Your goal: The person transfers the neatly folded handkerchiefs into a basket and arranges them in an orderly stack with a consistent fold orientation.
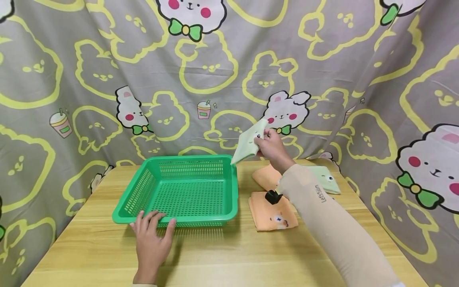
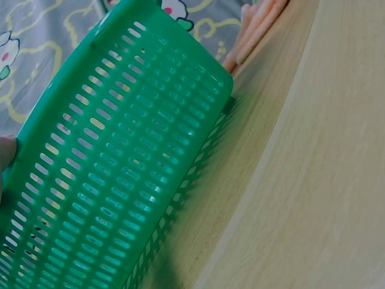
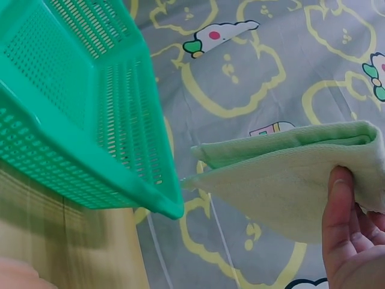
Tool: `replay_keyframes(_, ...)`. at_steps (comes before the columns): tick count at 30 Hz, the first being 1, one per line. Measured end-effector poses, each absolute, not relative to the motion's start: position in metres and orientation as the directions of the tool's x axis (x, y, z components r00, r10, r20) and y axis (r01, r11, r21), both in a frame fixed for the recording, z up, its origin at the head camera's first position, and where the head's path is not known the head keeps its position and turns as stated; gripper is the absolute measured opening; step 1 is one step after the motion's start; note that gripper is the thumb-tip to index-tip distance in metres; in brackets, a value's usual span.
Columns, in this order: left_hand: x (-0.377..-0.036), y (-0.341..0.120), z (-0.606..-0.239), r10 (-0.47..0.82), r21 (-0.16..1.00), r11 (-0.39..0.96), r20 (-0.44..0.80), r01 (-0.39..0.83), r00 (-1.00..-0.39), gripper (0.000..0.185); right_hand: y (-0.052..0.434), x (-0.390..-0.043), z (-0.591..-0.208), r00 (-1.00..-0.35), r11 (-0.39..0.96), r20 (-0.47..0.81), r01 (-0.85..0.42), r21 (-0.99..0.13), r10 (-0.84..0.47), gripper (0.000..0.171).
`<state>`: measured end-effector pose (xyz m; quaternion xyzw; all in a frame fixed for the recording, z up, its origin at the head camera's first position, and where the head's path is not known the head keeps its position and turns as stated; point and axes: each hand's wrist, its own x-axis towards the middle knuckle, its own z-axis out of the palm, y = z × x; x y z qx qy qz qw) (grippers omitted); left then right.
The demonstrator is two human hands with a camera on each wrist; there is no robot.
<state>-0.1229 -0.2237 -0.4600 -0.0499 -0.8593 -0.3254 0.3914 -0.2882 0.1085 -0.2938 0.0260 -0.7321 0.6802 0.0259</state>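
My right hand (image 1: 273, 148) pinches a folded light-green towel (image 1: 248, 140) with a small printed face, held up at the right rear corner of a green plastic basket (image 1: 234, 199). In the right wrist view the towel's folded layers (image 3: 283, 174) show between thumb and fingers, apart from the basket wall. On the near rim of the basket rests my left hand (image 1: 152, 237), fingers spread over the edge and thumb along the front. The basket has slotted walls, and no towel is seen inside it. In the left wrist view only a bit of a finger (image 2: 7, 152) touches the rim.
Right of the basket lie a folded orange towel (image 1: 273, 215) and another orange towel (image 1: 266, 177) behind it. A second light-green towel (image 1: 325, 179) is farther right, partly behind my right sleeve. A patterned curtain (image 1: 215, 79) hangs behind the wooden table (image 1: 211, 259).
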Motion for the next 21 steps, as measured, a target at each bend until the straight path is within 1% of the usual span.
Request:
replay_keyframes(5,-0.123,-0.224,-0.460,-0.169,0.520,0.784,0.705,0.339,-0.689,0.032,0.104,-0.289,-0.293,-0.997,0.069,0.078,-0.079,-0.994,-0.010,0.033)
replay_keyframes(12,-0.122,-0.223,-0.460,-0.169,0.518,0.784,0.707,0.341,-0.687,0.032,0.096,-0.288,-0.293,-0.997,0.052,0.073,-0.074,-0.996,-0.020,0.029)
replay_keyframes(21,-0.122,-0.224,-0.460,-0.170,0.523,0.783,0.701,0.338,-0.692,0.033,0.084,-0.287,-0.298,-0.998,0.031,0.062,-0.063,-0.998,-0.021,0.030)
